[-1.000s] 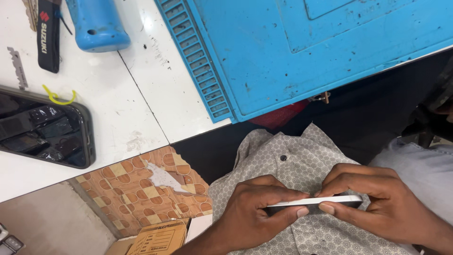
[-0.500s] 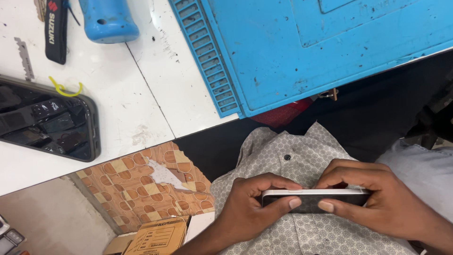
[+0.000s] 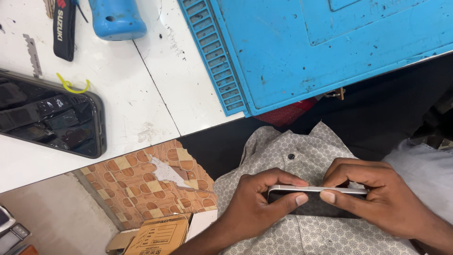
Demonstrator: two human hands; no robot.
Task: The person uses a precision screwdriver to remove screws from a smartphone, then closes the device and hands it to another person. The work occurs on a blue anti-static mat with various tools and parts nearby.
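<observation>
Phone (image 3: 315, 202) held edge-up over the lap, left hand (image 3: 252, 208) and right hand (image 3: 377, 198) both clenched around its ends, thumbs on the face. Looks thin, stiff, light, slick and breakable (glass-faced, likely). Best gripped by the metal rim, not the face.

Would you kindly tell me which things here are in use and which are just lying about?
In use: slim silver-edged dark phone, gripped by left hand and right hand.

Lying about: black phone on white table, blue work mat, blue tool handle, cardboard box.
</observation>
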